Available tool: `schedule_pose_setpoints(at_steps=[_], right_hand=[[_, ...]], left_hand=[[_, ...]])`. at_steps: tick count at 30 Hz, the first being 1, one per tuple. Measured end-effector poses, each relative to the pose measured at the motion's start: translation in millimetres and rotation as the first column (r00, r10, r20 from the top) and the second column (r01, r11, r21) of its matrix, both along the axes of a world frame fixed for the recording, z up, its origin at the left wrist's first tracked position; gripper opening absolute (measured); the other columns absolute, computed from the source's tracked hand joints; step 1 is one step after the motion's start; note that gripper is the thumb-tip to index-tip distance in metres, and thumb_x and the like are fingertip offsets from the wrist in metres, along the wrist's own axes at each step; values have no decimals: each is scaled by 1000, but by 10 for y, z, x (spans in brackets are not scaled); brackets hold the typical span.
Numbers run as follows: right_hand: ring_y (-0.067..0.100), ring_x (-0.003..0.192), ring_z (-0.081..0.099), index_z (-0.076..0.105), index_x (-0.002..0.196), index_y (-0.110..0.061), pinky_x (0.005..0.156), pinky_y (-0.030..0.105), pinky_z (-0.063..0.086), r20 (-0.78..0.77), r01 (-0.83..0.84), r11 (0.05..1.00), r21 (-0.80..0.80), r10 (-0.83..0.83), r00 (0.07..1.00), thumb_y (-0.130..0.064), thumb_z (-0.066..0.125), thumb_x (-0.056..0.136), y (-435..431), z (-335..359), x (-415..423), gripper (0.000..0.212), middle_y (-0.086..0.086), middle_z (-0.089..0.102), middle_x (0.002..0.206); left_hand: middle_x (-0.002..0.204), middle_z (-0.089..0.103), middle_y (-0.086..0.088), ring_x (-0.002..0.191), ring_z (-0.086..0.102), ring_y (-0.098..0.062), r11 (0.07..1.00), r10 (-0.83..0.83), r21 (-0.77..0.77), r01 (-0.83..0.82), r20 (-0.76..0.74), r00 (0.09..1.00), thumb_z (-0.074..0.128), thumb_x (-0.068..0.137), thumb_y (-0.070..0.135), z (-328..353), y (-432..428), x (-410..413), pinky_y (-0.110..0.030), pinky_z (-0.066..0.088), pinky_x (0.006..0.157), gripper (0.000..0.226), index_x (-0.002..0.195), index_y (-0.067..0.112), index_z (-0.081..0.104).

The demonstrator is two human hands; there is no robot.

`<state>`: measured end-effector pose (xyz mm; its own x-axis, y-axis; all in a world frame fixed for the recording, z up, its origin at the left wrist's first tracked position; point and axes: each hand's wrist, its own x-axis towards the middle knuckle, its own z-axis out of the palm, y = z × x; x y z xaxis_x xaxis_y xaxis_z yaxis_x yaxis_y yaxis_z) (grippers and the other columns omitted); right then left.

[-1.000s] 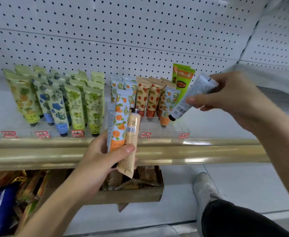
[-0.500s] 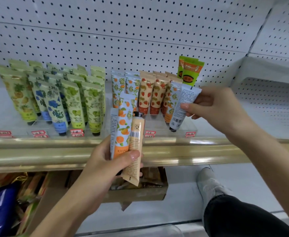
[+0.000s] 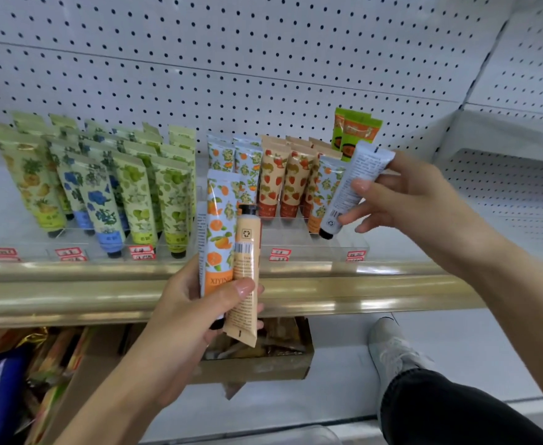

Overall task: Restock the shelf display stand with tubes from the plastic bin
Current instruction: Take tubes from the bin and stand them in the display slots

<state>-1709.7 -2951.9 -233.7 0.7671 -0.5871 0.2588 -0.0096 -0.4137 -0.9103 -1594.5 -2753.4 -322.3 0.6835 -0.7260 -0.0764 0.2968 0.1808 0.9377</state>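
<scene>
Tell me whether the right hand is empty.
No, the right hand pinches a pale tube, cap down, at the display.

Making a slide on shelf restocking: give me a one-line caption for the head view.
Right hand holds a pale tube cap-down at the clear display stand; left hand grips spare tubes.

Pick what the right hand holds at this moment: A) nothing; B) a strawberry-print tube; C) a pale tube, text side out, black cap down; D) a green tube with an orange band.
C: the right hand pinches a pale tube whose text and barcode face the camera, with its black cap lowest; the left hand grips other tubes.
</scene>
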Motion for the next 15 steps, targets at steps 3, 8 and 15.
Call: schedule_pose_setpoints(at_steps=[3, 8, 15], right_hand=[[16, 63, 66, 58, 113, -6, 59, 20, 52, 69, -68, 992, 102, 61, 996, -10, 54, 91, 27, 39, -8, 22, 10, 71, 87], [7, 62, 53, 61, 108, -4, 57, 20, 39, 48, -20, 998, 59, 17, 999, -27, 70, 69, 88, 6, 45, 47, 12, 70, 92], [3, 52, 48, 64, 101, -11, 52, 15, 42, -40, 45, 997, -59, -47, 998, -17, 62, 88, 120, 55, 39, 14, -2, 63, 75]], left_hand=[[71, 72, -7, 60, 70, -18, 1000, 3, 0, -3, 5, 1000, 66, 57, 15, -13, -10, 4, -31, 56, 52, 37, 94, 19, 65], [71, 72, -6, 61, 70, -18, 1000, -14, -11, 14, 15, 1000, 72, 56, 9, 7, -13, -11, -36, 55, 58, 42, 96, 19, 64], [72, 72, -9, 60, 70, -20, 999, -12, -40, 12, -5, 1000, 77, 47, 16, -3, 8, 7, -34, 56, 52, 48, 93, 19, 67]])
